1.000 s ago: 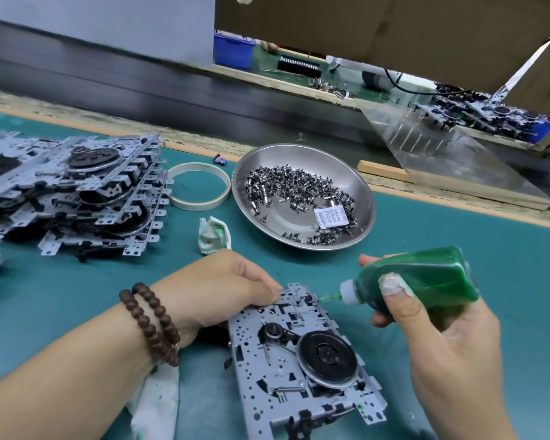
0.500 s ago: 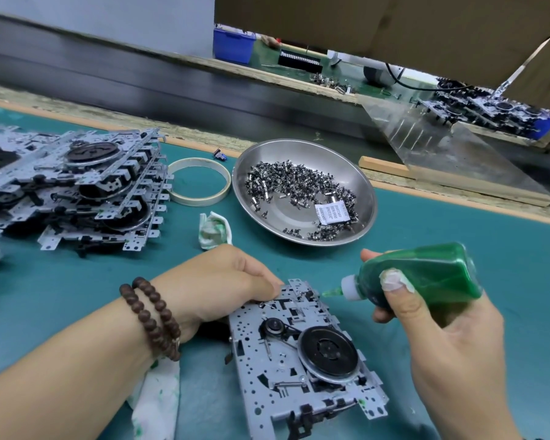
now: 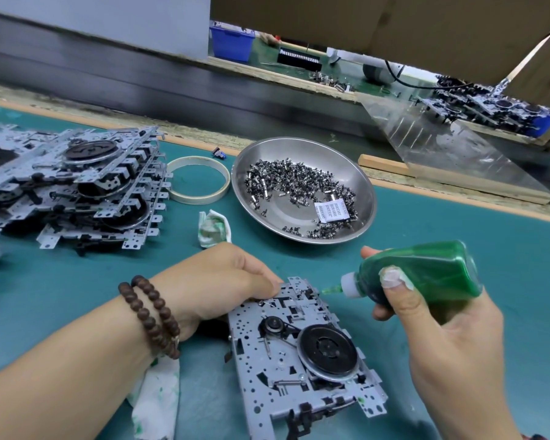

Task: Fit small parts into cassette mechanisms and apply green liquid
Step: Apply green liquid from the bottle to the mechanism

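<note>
1. A cassette mechanism (image 3: 299, 354) lies flat on the teal mat (image 3: 458, 223), nearest the camera, its black flywheel (image 3: 326, 347) facing up.
2. The left hand (image 3: 223, 281) rests at the mechanism's far left corner, fingers curled together against the metal edge; whether they pinch a small part cannot be told.
3. The right hand (image 3: 438, 328), right of the mechanism, grips a green liquid bottle (image 3: 426, 274), thumb pressed on its side, its nozzle (image 3: 334, 290) just beside the mechanism's far edge.
4. Beyond the mechanism sits a steel bowl (image 3: 299, 154) of small parts (image 3: 296, 182).
5. Far left of the mechanism, stacked mechanisms (image 3: 73, 185) lie beside a tape ring (image 3: 199, 179) and a stained cloth (image 3: 213, 228).
</note>
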The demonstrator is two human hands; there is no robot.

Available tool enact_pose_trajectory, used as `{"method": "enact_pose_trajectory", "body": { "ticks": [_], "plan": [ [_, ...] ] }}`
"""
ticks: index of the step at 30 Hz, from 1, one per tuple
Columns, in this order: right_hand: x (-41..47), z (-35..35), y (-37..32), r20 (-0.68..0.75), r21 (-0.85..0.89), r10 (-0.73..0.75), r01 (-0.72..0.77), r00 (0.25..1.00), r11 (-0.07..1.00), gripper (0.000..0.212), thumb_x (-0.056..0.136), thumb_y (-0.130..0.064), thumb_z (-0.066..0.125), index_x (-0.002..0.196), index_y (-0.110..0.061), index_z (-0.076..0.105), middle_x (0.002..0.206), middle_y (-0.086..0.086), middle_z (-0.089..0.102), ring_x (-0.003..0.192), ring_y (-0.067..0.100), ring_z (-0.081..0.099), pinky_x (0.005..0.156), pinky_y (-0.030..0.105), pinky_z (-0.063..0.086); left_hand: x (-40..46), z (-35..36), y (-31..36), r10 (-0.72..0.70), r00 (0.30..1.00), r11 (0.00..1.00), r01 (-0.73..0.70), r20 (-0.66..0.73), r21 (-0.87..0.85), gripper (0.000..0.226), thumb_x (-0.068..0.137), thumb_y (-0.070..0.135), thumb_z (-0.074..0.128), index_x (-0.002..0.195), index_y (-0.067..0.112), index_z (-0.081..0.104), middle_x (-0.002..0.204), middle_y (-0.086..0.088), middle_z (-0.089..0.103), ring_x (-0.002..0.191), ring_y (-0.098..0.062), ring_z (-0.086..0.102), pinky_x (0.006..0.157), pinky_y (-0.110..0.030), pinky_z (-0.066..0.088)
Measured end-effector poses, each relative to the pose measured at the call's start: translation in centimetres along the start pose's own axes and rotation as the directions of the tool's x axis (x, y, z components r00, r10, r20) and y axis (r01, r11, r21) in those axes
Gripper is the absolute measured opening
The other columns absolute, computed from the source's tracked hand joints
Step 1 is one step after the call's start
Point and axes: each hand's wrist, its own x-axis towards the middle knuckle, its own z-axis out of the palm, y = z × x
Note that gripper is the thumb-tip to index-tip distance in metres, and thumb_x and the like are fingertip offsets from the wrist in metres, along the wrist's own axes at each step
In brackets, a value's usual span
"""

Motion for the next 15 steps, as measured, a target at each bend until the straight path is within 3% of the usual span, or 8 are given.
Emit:
{"method": "enact_pose_trajectory", "body": {
  "ticks": [2, 7, 15],
  "plan": [
    [-0.01, 0.03, -0.12, -0.003, 0.009, -0.003, 0.003, 1.000, 1.000, 0.041, 0.069, -0.030, 0.075, 0.090, 0.003, 0.063, 0.079, 0.007, 0.074, 0.059, 0.017, 0.063, 0.055, 0.019, 0.050, 0.01, 0.01, -0.01, 0.002, 1.000, 1.000, -0.002, -0.004, 0.008, 0.018, 0.084, 0.006, 0.061, 0.073, 0.008, 0.074, 0.077, -0.011, 0.073, 0.059, -0.014, 0.065, 0.060, -0.018, 0.054],
    [-0.06, 0.11, -0.29, -0.008, 0.006, 0.001, -0.001, 1.000, 1.000, 0.047, 0.066, -0.041, 0.064, 0.091, 0.000, 0.063, 0.078, 0.005, 0.074, 0.060, 0.019, 0.064, 0.056, 0.019, 0.049, -0.24, -0.02, -0.06, 0.000, 1.000, 1.000, 0.000, 0.004, 0.010, 0.017, 0.085, 0.006, 0.060, 0.077, 0.007, 0.074, 0.077, -0.010, 0.074, 0.060, -0.014, 0.065, 0.061, -0.019, 0.054],
    [-0.05, -0.07, -0.11, 0.015, 0.013, -0.014, 0.014, 1.000, 1.000, 0.037, 0.072, -0.028, 0.070, 0.091, 0.002, 0.062, 0.077, 0.005, 0.074, 0.060, 0.017, 0.062, 0.055, 0.019, 0.049, -0.23, -0.03, -0.03, -0.003, 1.000, 1.000, 0.004, -0.005, 0.016, 0.015, 0.085, 0.008, 0.061, 0.079, 0.008, 0.075, 0.078, -0.009, 0.074, 0.064, -0.017, 0.066, 0.067, -0.022, 0.055]
  ]
}}
